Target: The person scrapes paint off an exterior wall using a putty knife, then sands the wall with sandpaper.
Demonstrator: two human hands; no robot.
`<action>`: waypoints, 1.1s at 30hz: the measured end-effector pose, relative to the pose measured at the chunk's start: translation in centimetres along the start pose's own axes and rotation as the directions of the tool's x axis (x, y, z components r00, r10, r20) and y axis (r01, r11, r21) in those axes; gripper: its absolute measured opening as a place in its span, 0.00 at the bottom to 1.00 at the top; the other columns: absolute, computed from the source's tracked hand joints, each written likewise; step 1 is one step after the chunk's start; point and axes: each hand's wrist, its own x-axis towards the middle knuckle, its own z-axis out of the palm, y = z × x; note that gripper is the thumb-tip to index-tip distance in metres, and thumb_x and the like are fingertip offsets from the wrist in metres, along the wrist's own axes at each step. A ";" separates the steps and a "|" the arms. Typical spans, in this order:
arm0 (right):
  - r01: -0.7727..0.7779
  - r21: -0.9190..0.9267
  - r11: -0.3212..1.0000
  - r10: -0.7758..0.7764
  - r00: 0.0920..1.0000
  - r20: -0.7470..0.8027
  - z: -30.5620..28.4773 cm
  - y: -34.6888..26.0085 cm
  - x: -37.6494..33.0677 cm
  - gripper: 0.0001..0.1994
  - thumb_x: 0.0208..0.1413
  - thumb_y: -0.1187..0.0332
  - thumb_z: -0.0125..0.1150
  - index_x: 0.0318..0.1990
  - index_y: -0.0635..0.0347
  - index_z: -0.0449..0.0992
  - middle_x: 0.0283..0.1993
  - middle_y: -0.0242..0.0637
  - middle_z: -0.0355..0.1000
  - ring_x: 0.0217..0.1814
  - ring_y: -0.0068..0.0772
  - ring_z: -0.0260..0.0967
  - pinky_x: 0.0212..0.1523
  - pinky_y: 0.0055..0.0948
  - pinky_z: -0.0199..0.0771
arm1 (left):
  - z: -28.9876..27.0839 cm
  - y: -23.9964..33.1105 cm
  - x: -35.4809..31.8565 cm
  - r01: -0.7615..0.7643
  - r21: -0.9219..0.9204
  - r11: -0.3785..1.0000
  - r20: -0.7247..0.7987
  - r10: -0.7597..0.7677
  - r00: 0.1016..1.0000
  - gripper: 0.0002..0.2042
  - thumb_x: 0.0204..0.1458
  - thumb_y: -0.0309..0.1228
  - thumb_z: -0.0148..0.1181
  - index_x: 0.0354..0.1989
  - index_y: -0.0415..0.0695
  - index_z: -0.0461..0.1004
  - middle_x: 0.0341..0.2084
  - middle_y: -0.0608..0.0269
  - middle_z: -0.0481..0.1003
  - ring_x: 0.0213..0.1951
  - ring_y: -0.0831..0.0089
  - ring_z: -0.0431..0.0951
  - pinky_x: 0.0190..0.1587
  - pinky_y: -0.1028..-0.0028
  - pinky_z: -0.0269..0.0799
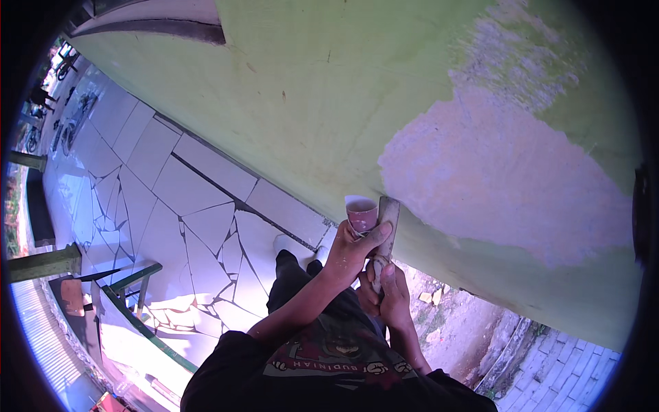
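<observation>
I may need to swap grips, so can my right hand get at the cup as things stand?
Probably not freely: your right hand is close to the cup, but it seems busy gripping the tool, and your left hand lies in between.

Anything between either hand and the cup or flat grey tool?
Nothing visible. The left hand holds the cup and also touches the flat grey tool; the right hand grips that tool's lower part directly.
</observation>
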 end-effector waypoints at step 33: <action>-0.067 -0.176 0.982 0.061 0.997 -0.043 -3.2 -1.5 -1.7 0.25 0.65 0.44 0.37 0.29 0.58 0.60 0.14 0.27 0.53 0.10 0.17 0.48 0.10 0.20 0.46 | 1.8 -3.6 0.6 -0.088 -0.129 0.988 -0.007 0.088 0.996 0.12 0.55 0.39 0.63 0.34 0.43 0.72 0.25 0.71 0.71 0.27 0.84 0.71 0.32 0.79 0.70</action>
